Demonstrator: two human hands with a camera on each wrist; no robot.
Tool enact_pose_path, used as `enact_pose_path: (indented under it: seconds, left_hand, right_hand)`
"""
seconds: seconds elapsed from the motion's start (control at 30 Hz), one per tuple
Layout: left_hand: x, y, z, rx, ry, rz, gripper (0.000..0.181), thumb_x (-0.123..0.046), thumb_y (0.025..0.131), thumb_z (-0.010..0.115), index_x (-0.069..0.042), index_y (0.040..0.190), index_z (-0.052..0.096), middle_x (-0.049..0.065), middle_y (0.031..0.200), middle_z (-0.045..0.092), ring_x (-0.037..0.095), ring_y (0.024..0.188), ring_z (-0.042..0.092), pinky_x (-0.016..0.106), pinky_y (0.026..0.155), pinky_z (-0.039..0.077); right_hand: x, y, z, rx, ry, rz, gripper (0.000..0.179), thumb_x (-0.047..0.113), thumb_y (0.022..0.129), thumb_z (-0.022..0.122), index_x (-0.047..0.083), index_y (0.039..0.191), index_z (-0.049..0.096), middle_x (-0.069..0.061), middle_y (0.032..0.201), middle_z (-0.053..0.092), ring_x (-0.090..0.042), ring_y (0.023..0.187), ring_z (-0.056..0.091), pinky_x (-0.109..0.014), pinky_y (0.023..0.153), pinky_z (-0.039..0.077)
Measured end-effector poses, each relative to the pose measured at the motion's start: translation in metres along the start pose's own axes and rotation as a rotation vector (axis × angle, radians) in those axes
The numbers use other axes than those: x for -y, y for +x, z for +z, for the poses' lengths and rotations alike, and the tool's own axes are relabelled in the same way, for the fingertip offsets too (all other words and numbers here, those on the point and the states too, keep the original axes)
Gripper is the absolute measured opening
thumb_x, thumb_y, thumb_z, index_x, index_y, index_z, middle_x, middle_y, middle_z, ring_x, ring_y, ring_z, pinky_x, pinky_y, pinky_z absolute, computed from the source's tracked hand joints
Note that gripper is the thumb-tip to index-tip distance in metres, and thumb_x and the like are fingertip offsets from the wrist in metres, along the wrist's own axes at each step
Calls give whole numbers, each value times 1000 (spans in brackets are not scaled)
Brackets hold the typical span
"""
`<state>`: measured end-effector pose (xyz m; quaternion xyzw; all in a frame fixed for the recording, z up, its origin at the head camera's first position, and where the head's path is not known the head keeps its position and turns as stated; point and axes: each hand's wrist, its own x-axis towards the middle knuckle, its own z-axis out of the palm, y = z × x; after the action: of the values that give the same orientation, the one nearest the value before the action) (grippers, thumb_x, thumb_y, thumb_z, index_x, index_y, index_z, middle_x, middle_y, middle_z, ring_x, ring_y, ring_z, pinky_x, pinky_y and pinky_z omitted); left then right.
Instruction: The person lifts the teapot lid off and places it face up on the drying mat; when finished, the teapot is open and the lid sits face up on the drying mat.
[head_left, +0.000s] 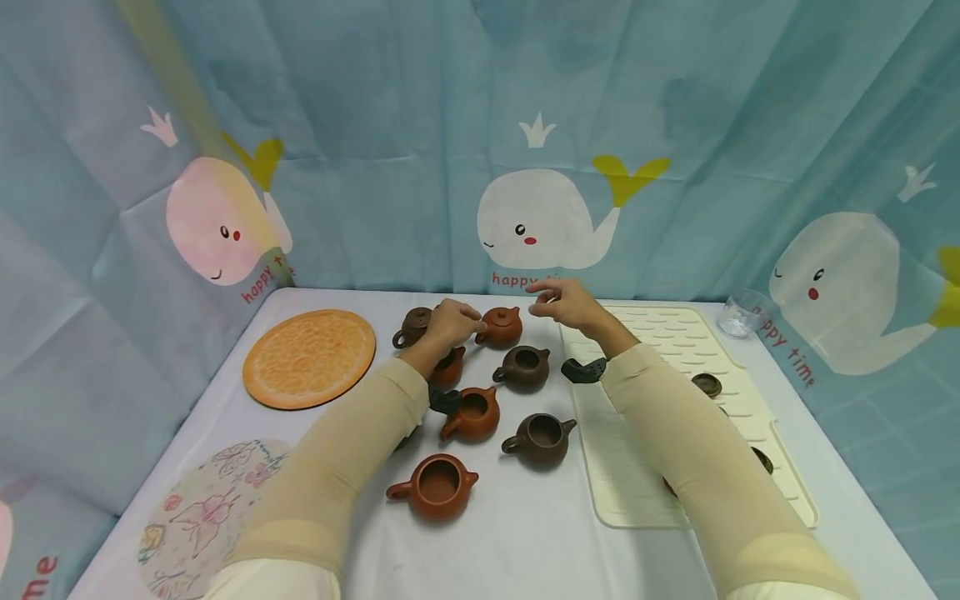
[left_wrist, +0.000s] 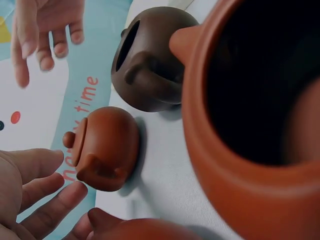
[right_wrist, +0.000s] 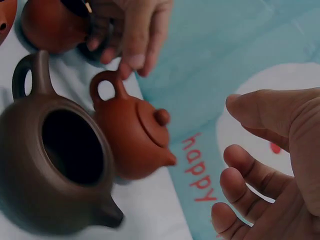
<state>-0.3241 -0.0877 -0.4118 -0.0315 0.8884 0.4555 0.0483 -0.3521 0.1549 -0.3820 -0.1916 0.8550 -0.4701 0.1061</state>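
A small reddish-brown teapot [head_left: 501, 327] with its lid on stands at the back of the table. My left hand [head_left: 452, 323] is at its handle side, fingertips close to the handle with fingers loosely spread in the left wrist view; whether they touch it I cannot tell. Off the spout side hovers my right hand [head_left: 573, 307], fingers relaxed, holding nothing. Just in front sits a dark brown lidless teapot [head_left: 525, 368]. A dark lidded teapot [head_left: 415, 325] stands left of my left hand, and another red pot [head_left: 447, 369] is partly hidden by that wrist.
Nearer me are lidless teapots: a red one [head_left: 477, 414], a dark one [head_left: 543, 440] and another red one [head_left: 437, 488]. Several lids, including a dark lid [head_left: 707, 384], lie on the cream mat [head_left: 626, 500]. A clear glass [head_left: 741, 314] and an orange round mat [head_left: 308, 358] stand farther out.
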Motion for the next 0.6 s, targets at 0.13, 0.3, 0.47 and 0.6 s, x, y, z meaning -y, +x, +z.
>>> enact_pose_path:
  seconds: [0.13, 0.3, 0.47, 0.6]
  left_hand:
    - [3, 3, 4, 1, 27, 14, 15, -20, 84, 77, -10, 95, 77, 7, 106, 66, 27, 100, 57, 40, 84, 47]
    - [6, 8, 8, 13, 100, 26, 11, -20, 83, 78, -11, 88, 77, 4, 93, 68, 22, 87, 59, 35, 75, 48]
    - [7, 11, 11, 11, 167, 49, 7, -19, 83, 77, -12, 85, 77, 2, 87, 69, 20, 78, 60, 33, 67, 49]
    - [7, 12, 12, 1, 184, 45, 6, -19, 82, 77, -14, 84, 77, 2, 87, 68, 18, 74, 60, 31, 63, 48]
  right_hand:
    - [3, 9, 17, 6, 0, 22, 40, 16, 90, 69, 10, 128, 61, -15, 105, 60, -32, 98, 56, -52, 84, 45]
    - [1, 20, 34, 1, -44, 33, 35, 14, 91, 67, 9, 125, 63, -16, 107, 61, -31, 97, 56, -43, 80, 46]
    - [-5, 31, 45, -6, -59, 17, 35, 9, 90, 67, 3, 124, 62, -17, 103, 63, -28, 94, 59, -36, 76, 48]
    - [-4, 34, 50, -21, -62, 36, 36, 7, 88, 69, 1, 123, 63, -17, 99, 64, -28, 91, 60, -36, 75, 48]
